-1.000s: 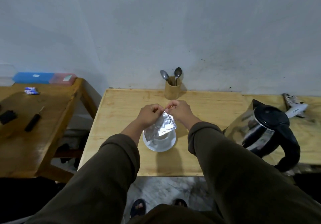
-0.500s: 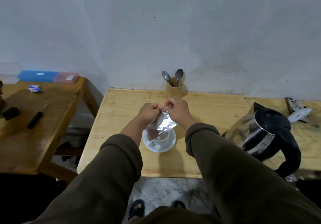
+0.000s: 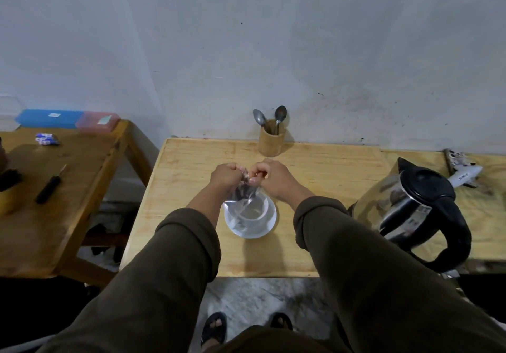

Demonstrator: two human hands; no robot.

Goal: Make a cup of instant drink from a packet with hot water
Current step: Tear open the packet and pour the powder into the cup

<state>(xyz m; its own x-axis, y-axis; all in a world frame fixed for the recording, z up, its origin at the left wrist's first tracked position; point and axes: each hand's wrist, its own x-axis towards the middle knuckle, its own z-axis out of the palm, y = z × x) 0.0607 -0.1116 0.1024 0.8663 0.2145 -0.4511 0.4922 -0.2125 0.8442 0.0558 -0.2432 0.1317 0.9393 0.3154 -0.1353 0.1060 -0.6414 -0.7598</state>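
Observation:
A silver foil packet (image 3: 244,191) hangs over a white cup (image 3: 253,213) that stands on a white saucer (image 3: 269,225) in the middle of the light wooden table (image 3: 315,166). My left hand (image 3: 226,178) and my right hand (image 3: 272,178) both pinch the packet's top edge, fingers closed, knuckles almost touching. The packet's lower end dips toward the cup's mouth and hides part of its rim. A steel electric kettle (image 3: 413,210) with a black lid and handle stands to the right of the cup.
A wooden holder (image 3: 271,141) with two spoons stands by the wall behind my hands. A phone and a white plug (image 3: 462,170) lie at the far right. A second wooden table (image 3: 54,188) on the left carries boxes, batteries and a screwdriver.
The packet has swung from lying flat and spread over the cup to hanging more upright and bunched between my hands. Both hands stayed above the cup.

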